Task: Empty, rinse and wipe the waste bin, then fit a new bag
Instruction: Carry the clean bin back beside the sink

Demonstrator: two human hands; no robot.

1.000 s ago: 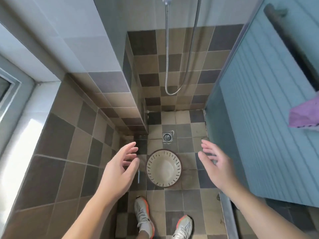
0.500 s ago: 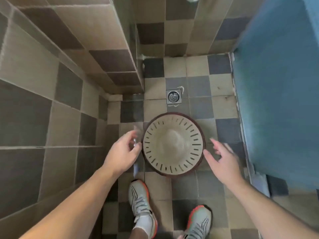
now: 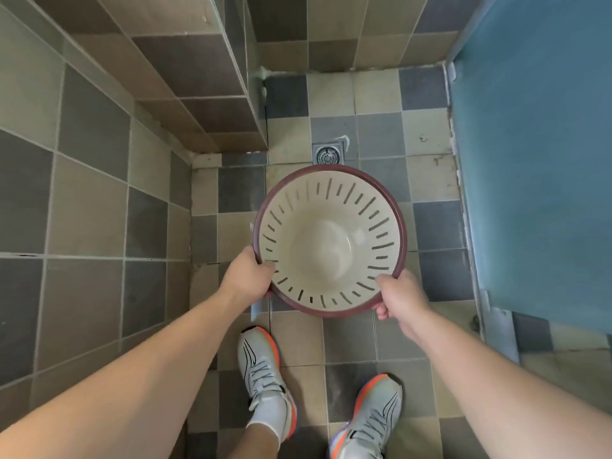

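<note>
A square metal floor drain (image 3: 328, 155) sits beyond both hands; two white-and-orange trainers (image 3: 266, 376) stand on checkered brown-grey tiles (image 3: 347, 332) below them.

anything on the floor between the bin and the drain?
Nothing. In the head view, only bare tile shows between the waste bin rim and the floor drain; the left hand and right hand grip the near rim.

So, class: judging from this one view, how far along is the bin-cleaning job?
Done: the waste bin looks emptied, its cream inside bare with no bag. In hand: the left hand and right hand both grip its dark red rim, near the floor drain. Left: wiping and a new bag; no cloth or bag shows. Whether it is rinsed, I cannot tell.
</note>
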